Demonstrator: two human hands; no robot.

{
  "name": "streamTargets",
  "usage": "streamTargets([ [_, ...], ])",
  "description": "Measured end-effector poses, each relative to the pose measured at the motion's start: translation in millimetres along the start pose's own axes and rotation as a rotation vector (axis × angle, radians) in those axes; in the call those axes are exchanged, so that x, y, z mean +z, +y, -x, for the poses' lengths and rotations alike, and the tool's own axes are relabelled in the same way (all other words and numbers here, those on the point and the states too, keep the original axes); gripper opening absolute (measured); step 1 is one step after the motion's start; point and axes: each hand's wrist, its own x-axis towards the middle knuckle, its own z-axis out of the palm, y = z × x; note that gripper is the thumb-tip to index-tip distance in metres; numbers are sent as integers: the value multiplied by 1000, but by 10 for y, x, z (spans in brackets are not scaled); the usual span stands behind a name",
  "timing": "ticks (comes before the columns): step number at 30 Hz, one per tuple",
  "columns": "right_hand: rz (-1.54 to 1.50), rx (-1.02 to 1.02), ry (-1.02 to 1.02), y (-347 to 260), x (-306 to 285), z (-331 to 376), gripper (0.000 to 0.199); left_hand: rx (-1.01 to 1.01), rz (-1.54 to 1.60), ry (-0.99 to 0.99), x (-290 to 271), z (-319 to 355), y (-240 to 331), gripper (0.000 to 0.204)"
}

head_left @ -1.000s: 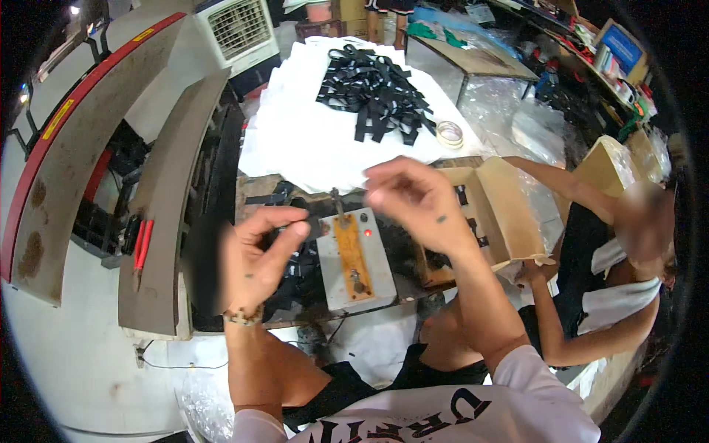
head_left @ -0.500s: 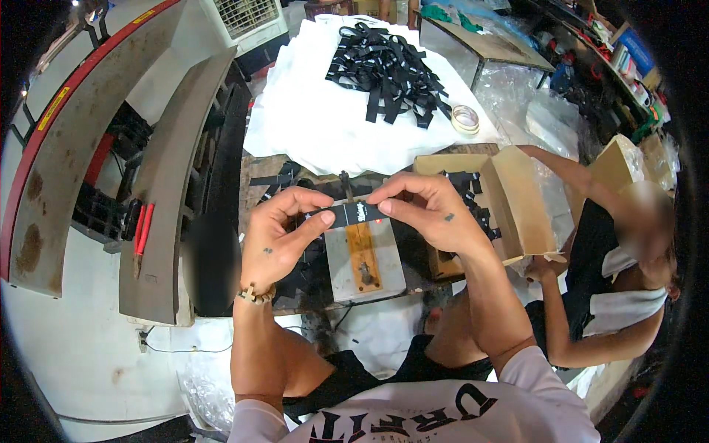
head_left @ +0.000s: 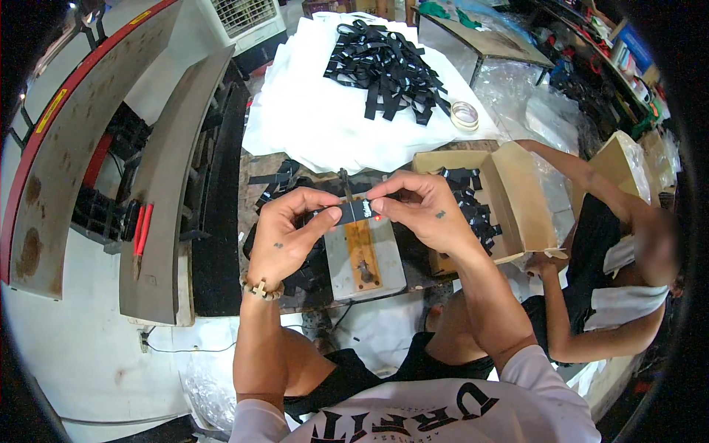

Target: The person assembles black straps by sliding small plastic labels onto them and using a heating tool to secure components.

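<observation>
The left hand (head_left: 286,238) and right hand (head_left: 422,214) each pinched one end of one black strip (head_left: 354,212) between thumb and forefinger, stretched level above one grey box (head_left: 382,266) with an orange plate (head_left: 362,251). Round that strip, loose strips (head_left: 275,178) lay at ten o'clock, too tangled to count; one open carton (head_left: 530,201) holding more stood at three. The worktable (head_left: 258,164) was worn wood. At twelve, one heaped pile (head_left: 384,70) lay on white sheeting (head_left: 288,111), tape (head_left: 464,116) near two. One co-worker (head_left: 583,251) sat beyond the carton; one air cooler (head_left: 245,21) stood at eleven.
</observation>
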Motion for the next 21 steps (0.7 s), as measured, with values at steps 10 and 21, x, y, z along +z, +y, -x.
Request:
streamTargets([
  [10,-15,37,23,33,0,3,12,-11,-37,-4,0,-23,-57,14],
  [21,25,54,11,84,-2,-9,13,9,-44,1,-5,-33,-110,13],
])
